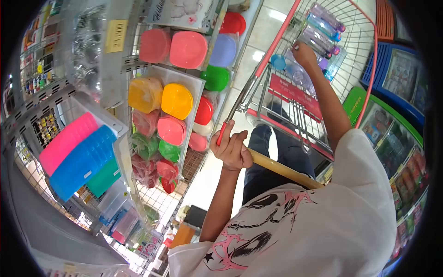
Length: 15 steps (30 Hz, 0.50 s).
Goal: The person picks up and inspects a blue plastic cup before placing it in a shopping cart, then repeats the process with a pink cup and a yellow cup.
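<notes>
My left hand [232, 147] is wrapped round the tan handle bar [286, 171] of a shopping cart, close to its red end piece [222, 134]. Inside the wire basket, my right hand [305, 54] has its fingers curled in among clear plastic bottles. What its fingertips hold, if anything, I cannot make out. Bottles with pink and purple caps [325, 17] lie side by side above the hand. Just left of it is a round blue lid [278, 61], and more clear bottles [300, 76] lie below. A red sign panel [295, 96] is on the cart's near side.
Wire shelving on the left holds stacked plastic containers in yellow [177, 100], pink [188, 49] and green [216, 77], plus blue baskets [83, 159]. A yellow price tag [116, 36] hangs there. On the right stand a green-framed box [354, 105] and blue trays [385, 69].
</notes>
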Each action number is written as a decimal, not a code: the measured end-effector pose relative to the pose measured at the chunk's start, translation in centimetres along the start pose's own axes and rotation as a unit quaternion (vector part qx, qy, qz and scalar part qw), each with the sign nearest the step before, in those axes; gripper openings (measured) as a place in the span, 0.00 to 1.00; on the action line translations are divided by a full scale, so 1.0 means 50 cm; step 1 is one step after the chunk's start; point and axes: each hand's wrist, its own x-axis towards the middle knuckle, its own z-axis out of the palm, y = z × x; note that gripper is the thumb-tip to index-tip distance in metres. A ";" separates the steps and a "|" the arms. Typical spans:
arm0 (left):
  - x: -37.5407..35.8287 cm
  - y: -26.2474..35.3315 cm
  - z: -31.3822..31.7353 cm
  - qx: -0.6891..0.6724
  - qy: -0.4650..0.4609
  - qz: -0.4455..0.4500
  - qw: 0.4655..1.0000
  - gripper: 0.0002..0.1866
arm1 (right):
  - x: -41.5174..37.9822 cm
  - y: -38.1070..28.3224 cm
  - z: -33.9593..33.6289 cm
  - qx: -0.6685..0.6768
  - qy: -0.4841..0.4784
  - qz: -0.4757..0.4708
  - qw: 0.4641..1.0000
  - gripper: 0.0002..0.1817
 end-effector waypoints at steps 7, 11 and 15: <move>0.003 0.001 -0.008 -0.035 0.050 0.022 0.998 0.07 | -0.182 -0.059 -0.193 0.314 0.128 -0.016 0.941 0.21; 0.007 0.008 -0.025 -0.099 0.067 0.013 0.993 0.05 | -0.282 -0.236 -0.301 0.410 0.046 0.041 0.910 0.20; -0.016 -0.004 -0.050 -0.165 0.033 0.027 0.985 0.05 | -0.393 -0.546 -0.377 0.495 0.009 -0.240 0.835 0.15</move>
